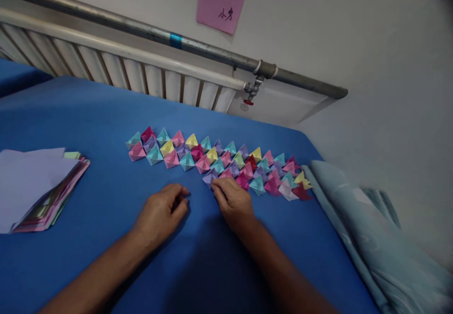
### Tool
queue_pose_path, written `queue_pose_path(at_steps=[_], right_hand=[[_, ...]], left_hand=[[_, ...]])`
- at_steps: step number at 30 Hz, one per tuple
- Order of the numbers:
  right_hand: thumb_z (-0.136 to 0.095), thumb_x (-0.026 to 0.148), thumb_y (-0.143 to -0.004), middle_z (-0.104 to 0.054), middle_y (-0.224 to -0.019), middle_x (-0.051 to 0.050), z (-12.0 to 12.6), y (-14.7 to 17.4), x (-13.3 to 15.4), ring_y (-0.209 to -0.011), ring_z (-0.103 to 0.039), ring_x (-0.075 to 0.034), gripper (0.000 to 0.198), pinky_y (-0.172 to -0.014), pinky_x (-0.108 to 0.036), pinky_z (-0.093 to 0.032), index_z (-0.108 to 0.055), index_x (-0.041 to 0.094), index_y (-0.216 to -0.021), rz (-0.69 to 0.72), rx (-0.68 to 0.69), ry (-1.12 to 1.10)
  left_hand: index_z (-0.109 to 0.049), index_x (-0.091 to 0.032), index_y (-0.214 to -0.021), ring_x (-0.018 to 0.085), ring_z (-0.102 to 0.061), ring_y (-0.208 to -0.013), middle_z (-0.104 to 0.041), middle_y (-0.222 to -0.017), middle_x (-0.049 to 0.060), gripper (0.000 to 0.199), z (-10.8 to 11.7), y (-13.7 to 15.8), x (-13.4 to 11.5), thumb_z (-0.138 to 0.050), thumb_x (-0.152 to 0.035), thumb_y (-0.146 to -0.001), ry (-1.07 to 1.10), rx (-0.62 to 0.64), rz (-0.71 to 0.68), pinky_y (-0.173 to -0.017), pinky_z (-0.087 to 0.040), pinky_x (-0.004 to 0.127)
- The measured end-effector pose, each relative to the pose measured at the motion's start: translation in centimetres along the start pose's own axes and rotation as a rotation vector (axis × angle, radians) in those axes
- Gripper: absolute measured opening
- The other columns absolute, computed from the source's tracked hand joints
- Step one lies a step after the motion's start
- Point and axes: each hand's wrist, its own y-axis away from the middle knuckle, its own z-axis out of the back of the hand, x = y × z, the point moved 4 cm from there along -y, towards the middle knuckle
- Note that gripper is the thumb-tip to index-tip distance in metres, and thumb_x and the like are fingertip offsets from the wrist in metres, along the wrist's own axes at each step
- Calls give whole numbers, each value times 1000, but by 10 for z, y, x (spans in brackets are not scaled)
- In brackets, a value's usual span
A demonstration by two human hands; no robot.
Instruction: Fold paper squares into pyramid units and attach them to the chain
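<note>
Several folded paper boats point(187, 161) in pink, teal, purple, yellow and red stand in slanting rows across the blue surface. At the near row, the thumb and forefinger of my right hand point(234, 203) are closed at the edge of a purple paper boat point(210, 177). A pink boat point(226, 174) behind that hand is partly hidden. To the left, my left hand point(159, 212) rests low over the blue surface, fingers loosely curled. A gap shows between its thumb and forefinger, and nothing is visible in it.
A stack of coloured paper point(38, 186) lies at the left. Folded pale blue cloth point(368, 229) sits along the right edge. Behind the blue surface point(106, 111) are a white radiator point(152, 78), a metal pipe point(208, 50) and a red-handled valve point(248, 102). A pink note point(222, 0) hangs above.
</note>
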Motion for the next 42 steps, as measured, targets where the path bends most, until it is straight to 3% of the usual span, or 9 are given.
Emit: queue_pose_path(at_steps=[4, 9, 12, 25, 28, 33, 42], right_hand=[[-49, 21, -92, -68, -85, -5, 3, 8, 9, -76, -64, -15, 18, -72, -25, -49, -61, 16, -104, -38, -38, 20], [-51, 19, -90, -66, -82, -4, -4, 22, 24, -73, -62, -15, 13, -66, -25, -46, -64, 18, -85, -86, 247, 144], [-52, 18, -89, -66, -87, -5, -5, 25, 24, -80, -62, -17, 13, -72, -26, -47, -65, 18, -89, -107, 289, 178], [-56, 18, -87, -66, -107, -9, -8, 17, 20, -93, -59, -24, 21, -85, -37, -48, -66, 15, -105, -81, 227, 185], [-53, 18, -88, -67, -100, -8, 2, 20, 16, -92, -60, -21, 18, -83, -34, -49, -65, 16, -101, -98, 176, 124], [-50, 20, -89, -66, -80, -5, 22, 23, -7, -72, -63, -16, 19, -66, -25, -48, -61, 15, -102, -249, -9, 106], [-50, 26, -87, -60, -66, 1, 15, 15, -20, -58, -57, -12, 16, -55, -21, -41, -60, 19, -97, -343, 5, 56]], left_hand=[[-63, -18, -91, 15, -60, -63, -65, -76, 3, 25, 0, 0, 0, -45, -31, -80, 7, 1, -6, -62, -48, 29], [-63, -19, -90, 16, -63, -69, -68, -81, 3, 23, 0, 2, 4, -46, -31, -80, -2, -4, -9, -66, -49, 29], [-63, -20, -91, 16, -64, -69, -68, -81, 2, 23, -1, 2, 6, -47, -33, -80, 0, 5, 2, -66, -50, 29], [-65, -21, -90, 17, -66, -70, -70, -83, 3, 25, -2, 1, 7, -48, -36, -79, 7, 1, 11, -64, -53, 29], [-64, -22, -91, 17, -67, -71, -71, -84, 3, 25, -2, 1, 7, -48, -36, -80, 13, 18, 20, -65, -53, 29], [-64, -22, -88, 16, -65, -64, -70, -80, 2, 25, 1, 2, 5, -47, -37, -80, -27, 9, 13, -62, -52, 29], [-64, -22, -87, 17, -66, -66, -71, -80, 2, 24, 2, 1, 2, -48, -36, -79, -21, 8, 7, -63, -53, 30]])
